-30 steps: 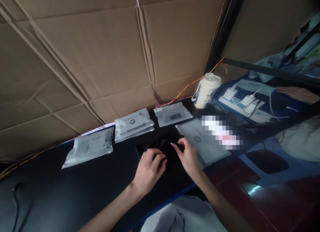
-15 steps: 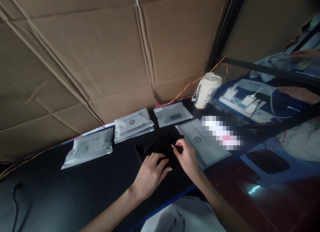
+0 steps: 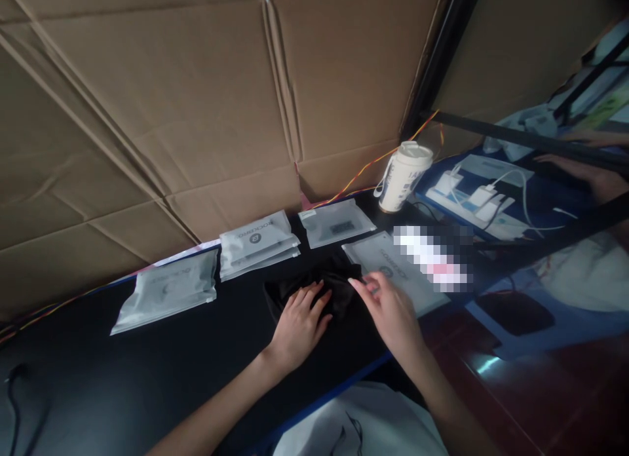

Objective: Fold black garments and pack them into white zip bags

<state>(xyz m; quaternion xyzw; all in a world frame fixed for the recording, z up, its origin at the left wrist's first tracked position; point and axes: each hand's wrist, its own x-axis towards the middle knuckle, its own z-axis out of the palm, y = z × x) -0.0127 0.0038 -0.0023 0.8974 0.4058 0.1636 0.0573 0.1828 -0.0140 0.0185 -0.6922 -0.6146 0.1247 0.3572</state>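
Note:
A piece of black fabric (image 3: 337, 282) lies bunched on the dark table in front of me; its exact kind is hard to make out against the black surface. My left hand (image 3: 301, 322) rests palm down on its near left part, fingers stretched out. At the fabric's right edge, my right hand (image 3: 390, 308) pinches the cloth between thumb and fingers. Just behind the right hand lies a flat frosted zip bag (image 3: 368, 251) with a printed logo.
Along the cardboard wall (image 3: 221, 115) lie more frosted zip bags: one at the left (image 3: 167, 292), a small stack (image 3: 255, 240) and one with a dark label (image 3: 339, 223). Beyond them stand a white cup (image 3: 405, 177) and a power strip (image 3: 472, 204). Another person's hand (image 3: 574, 171) shows at right.
My right hand has moved slightly right, drawing the fabric's edge with it. My left hand has flattened onto the cloth. The view has shifted a little.

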